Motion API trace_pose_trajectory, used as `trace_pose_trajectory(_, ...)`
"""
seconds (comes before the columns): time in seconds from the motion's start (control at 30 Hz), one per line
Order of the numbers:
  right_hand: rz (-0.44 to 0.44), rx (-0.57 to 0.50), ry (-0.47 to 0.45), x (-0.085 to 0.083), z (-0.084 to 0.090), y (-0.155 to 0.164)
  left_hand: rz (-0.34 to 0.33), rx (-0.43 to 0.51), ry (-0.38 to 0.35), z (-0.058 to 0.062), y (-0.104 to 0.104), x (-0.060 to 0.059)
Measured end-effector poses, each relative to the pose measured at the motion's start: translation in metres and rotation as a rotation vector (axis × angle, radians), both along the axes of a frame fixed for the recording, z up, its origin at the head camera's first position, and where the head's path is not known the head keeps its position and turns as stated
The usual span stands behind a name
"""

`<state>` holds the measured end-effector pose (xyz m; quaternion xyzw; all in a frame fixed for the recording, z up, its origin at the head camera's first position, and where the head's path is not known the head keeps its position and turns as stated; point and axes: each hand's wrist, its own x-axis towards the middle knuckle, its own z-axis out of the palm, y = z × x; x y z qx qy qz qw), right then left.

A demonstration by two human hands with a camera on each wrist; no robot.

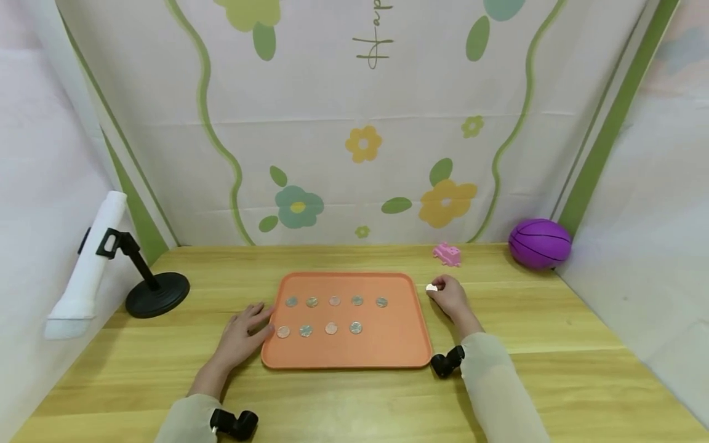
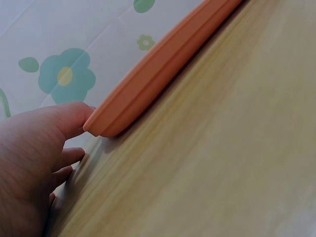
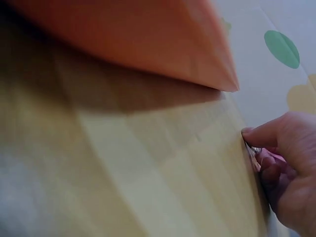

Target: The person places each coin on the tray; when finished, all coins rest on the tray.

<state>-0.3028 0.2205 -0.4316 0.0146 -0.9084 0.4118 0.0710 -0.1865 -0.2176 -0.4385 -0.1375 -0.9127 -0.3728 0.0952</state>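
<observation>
An orange tray [image 1: 393,347] lies on the wooden table, bearing two rows of coins [image 1: 330,328], some silvery and some coppery. My left hand [image 1: 238,338] rests at the tray's left edge, fingers loosely extended. In the left wrist view, the thumb side of that left hand [image 2: 34,143] meets the tray's rim [image 2: 143,74]. Just right of the tray, my right hand [image 1: 451,298] pinches a bright, shiny coin [image 1: 431,287] between thumb and fingers. From the right wrist, the right hand [image 3: 294,168] appears low against the tabletop, its fingers mostly covering the coin.
A pink toy car [image 1: 447,254] stands behind my right hand. Toward the back right corner sits a purple ball [image 1: 540,243]. On the left is a white cylinder [image 1: 91,264] clamped to a black stand [image 1: 157,294]. A flower-printed cloth [image 1: 332,92] hangs behind the table.
</observation>
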Motion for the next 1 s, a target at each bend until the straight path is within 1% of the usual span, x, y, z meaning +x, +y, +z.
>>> trace_pose_trajectory(0.07, 0.000, -0.021, 0.006, 0.001, 0.000, -0.001, -0.002, 0.001, -0.002, 0.000, -0.001, 0.001)
trace_pose_trajectory(0.27, -0.004, -0.112, -0.029, 0.006, 0.000, -0.002, 0.001, 0.006, -0.015, 0.002, 0.000, 0.001)
trace_pose_trajectory(0.33, 0.002, -0.179, -0.045, 0.007, 0.000, -0.003, 0.002, 0.007, -0.015, 0.003, 0.000, 0.002)
trace_pose_trajectory(0.43, 0.024, -0.319, -0.083, 0.010, 0.002, -0.005, 0.004, 0.005, -0.019, 0.003, -0.001, 0.002)
trace_pose_trajectory(0.5, 0.040, -0.414, -0.115, 0.014, 0.006, -0.006, 0.002, 0.009, -0.025, 0.002, -0.001, 0.002)
trace_pose_trajectory(0.53, 0.049, -0.441, -0.127, 0.016, 0.009, -0.007, 0.002, 0.011, -0.026, 0.002, -0.001, 0.002)
trace_pose_trajectory(0.63, 0.078, -0.471, -0.134, 0.023, 0.019, -0.013, 0.002, 0.014, -0.028, 0.002, -0.002, 0.002)
trace_pose_trajectory(0.77, 0.137, -0.450, -0.135, 0.035, 0.030, -0.025, 0.002, 0.010, -0.024, 0.002, -0.003, 0.001)
trace_pose_trajectory(0.87, 0.186, -0.466, -0.168, 0.045, 0.035, -0.036, 0.000, 0.008, -0.028, 0.003, -0.002, 0.001)
trace_pose_trajectory(1.0, 0.240, -0.522, -0.233, 0.057, 0.037, -0.051, -0.001, 0.009, -0.030, 0.003, -0.002, 0.001)
